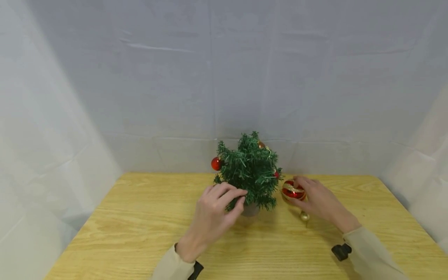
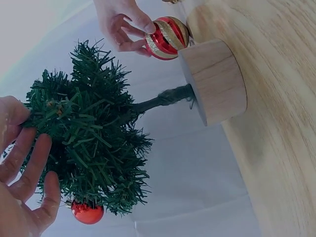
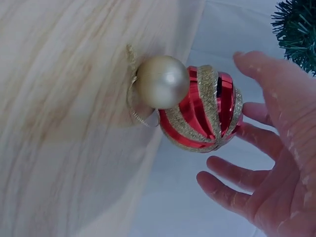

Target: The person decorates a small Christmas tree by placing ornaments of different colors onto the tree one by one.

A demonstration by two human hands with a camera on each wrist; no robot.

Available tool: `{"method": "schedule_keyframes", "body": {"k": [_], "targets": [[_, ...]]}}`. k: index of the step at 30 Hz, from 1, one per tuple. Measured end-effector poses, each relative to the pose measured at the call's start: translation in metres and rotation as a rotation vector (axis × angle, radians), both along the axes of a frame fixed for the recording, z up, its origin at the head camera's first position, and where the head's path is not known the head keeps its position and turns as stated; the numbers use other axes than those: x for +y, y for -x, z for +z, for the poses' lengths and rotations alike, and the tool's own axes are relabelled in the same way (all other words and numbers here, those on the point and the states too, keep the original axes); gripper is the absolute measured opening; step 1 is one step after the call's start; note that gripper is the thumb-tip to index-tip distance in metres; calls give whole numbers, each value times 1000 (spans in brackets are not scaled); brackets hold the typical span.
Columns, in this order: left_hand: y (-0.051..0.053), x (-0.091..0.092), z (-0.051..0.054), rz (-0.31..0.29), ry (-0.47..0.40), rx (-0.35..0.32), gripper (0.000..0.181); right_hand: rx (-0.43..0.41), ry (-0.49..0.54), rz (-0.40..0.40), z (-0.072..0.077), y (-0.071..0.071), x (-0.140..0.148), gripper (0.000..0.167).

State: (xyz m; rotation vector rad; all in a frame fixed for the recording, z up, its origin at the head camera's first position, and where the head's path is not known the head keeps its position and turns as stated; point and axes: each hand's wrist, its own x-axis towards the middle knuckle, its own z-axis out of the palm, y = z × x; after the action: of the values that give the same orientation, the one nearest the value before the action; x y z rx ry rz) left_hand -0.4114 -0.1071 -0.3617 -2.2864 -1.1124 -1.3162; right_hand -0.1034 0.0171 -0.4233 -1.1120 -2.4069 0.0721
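Note:
A small artificial Christmas tree [image 1: 249, 167] stands upright on a round wooden base [image 2: 215, 81]. At its near left side, my left hand [image 1: 215, 204] holds thumb and index fingertip close together on a green branch tip [image 2: 42, 114]; the other fingers are spread. To the tree's right, a red bauble with gold glitter stripes [image 1: 293, 190] rests on the table. My right hand [image 1: 320, 200] reaches around this bauble, fingertips at its surface; in the right wrist view the thumb stands apart from it. A small gold bauble [image 3: 163, 81] with a cord lies beside it.
A plain red bauble [image 1: 216, 163] hangs on the tree's left. Another red one [image 1: 277, 174] and an orange-gold bauble [image 1: 261, 144] show on its right. The wooden table [image 1: 140, 225] ends at a white sheet backdrop [image 1: 168, 97].

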Motion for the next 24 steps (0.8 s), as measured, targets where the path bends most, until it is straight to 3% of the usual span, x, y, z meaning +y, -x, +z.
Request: {"method": "schedule_keyframes", "body": {"k": [12,17,24], "targets": [[5,1,1,6,-11,-5,14,-17,74,-155,6,9,7,31],[6,2,0,2,-14,5,15,-17,52,-130,5,7,7,38],[8,3,-3,-21,-42,-9,17,-15,106,-79,2,-3,5,45]]}}
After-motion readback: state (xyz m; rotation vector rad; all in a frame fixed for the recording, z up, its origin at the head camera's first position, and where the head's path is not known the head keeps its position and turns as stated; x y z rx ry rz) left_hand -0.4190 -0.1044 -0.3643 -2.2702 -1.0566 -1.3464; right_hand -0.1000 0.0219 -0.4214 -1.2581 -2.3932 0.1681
